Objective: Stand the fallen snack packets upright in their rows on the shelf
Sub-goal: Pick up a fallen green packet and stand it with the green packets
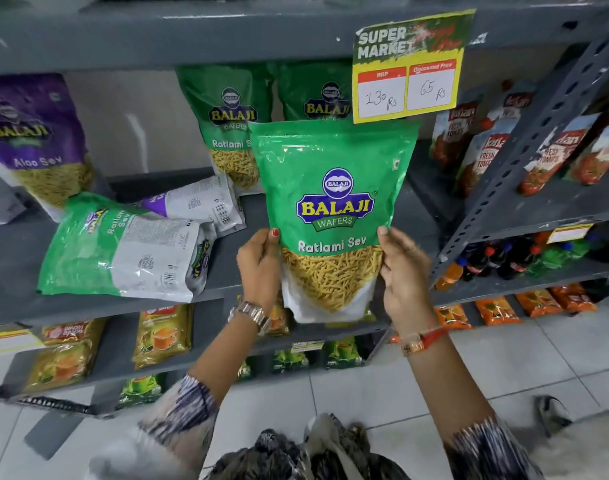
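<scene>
I hold a green Ratlami Sev packet (334,202) upright in front of the grey shelf (15,247). My left hand (259,268) grips its left edge and my right hand (405,271) grips its right edge. Behind it two green Ratlami Sev packets (226,116) stand upright at the back of the shelf. To the left, a green packet (119,251) lies flat on the shelf with its back up. A purple and white packet (195,202) lies flat behind that one. A purple Aloo Sev packet (36,133) stands upright at the far left.
A yellow price sign (407,67) hangs from the shelf above. Red tomato sauce pouches (483,140) fill the shelf unit to the right, with drink bottles (510,261) below them. Yellow and green packets (164,334) line the lower shelves. White floor tiles lie underfoot.
</scene>
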